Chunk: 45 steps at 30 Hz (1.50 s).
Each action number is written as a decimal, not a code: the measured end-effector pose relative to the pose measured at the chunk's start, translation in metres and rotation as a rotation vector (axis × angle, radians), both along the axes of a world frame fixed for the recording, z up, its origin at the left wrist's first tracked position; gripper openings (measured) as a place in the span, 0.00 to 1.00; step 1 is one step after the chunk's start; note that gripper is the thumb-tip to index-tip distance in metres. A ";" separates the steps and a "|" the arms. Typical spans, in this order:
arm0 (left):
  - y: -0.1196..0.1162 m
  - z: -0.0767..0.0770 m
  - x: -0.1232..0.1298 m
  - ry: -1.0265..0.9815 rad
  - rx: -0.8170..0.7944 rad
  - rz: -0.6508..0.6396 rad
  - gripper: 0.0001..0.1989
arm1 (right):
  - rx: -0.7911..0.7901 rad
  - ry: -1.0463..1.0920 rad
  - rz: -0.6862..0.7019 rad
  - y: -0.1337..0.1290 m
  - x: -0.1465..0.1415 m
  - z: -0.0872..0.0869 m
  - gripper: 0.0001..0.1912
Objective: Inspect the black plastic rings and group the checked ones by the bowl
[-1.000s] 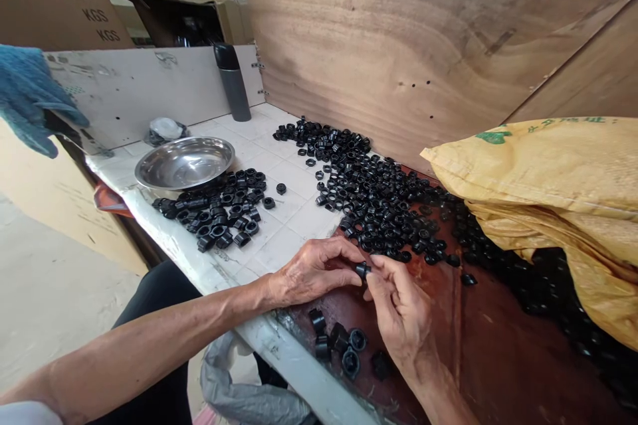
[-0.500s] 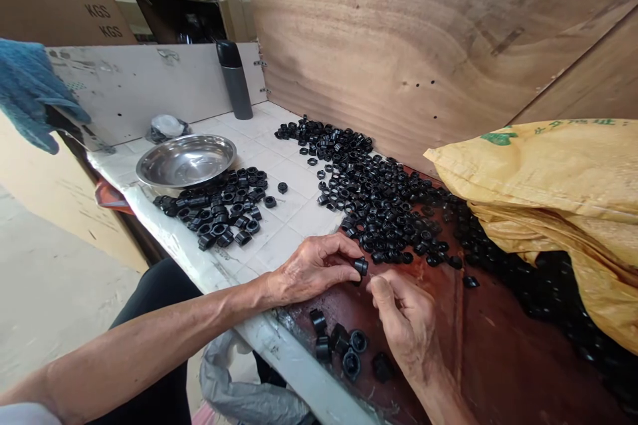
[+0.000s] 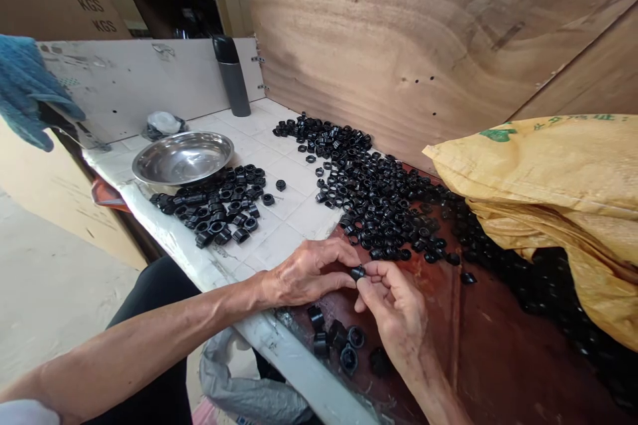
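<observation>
My left hand (image 3: 312,272) pinches a small black plastic nut (image 3: 357,272) between thumb and fingers, just above the red-brown board. Fingers and thumb of my right hand (image 3: 399,305) close on the same nut from the other side, partly covering it. Below the hands, several black plastic rings (image 3: 349,358) lie loose near the table's front edge. Beyond them spreads a large heap of black rings (image 3: 369,192). To the left, a smaller pile of thicker black nuts (image 3: 219,212) rests on the white tabletop.
A steel bowl (image 3: 183,158) sits against the left pile. Behind it stand a dark flask (image 3: 232,80) and a plastic-wrapped bundle (image 3: 163,125). A yellow woven sack (image 3: 543,179) lies at right over more black parts. A plywood panel (image 3: 399,46) borders the back; a blue towel (image 3: 30,86) hangs left.
My right hand has moved left and up, and its fingers now meet the nut that my left hand holds. The view has shifted slightly.
</observation>
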<state>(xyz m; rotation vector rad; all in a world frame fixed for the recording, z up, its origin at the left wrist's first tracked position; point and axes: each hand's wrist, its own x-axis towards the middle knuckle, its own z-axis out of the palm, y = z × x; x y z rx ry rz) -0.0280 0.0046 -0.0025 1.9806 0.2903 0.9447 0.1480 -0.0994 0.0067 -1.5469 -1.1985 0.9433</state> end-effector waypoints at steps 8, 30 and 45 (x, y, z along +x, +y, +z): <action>-0.001 0.018 -0.011 0.420 -0.005 -0.174 0.10 | -0.075 -0.146 0.124 0.008 0.016 0.001 0.11; 0.006 0.001 0.007 0.440 -0.072 0.427 0.09 | 0.159 -0.454 0.046 0.017 0.022 -0.024 0.05; 0.003 -0.007 0.004 0.334 0.136 0.217 0.15 | 0.219 -0.246 0.013 0.014 0.014 -0.019 0.11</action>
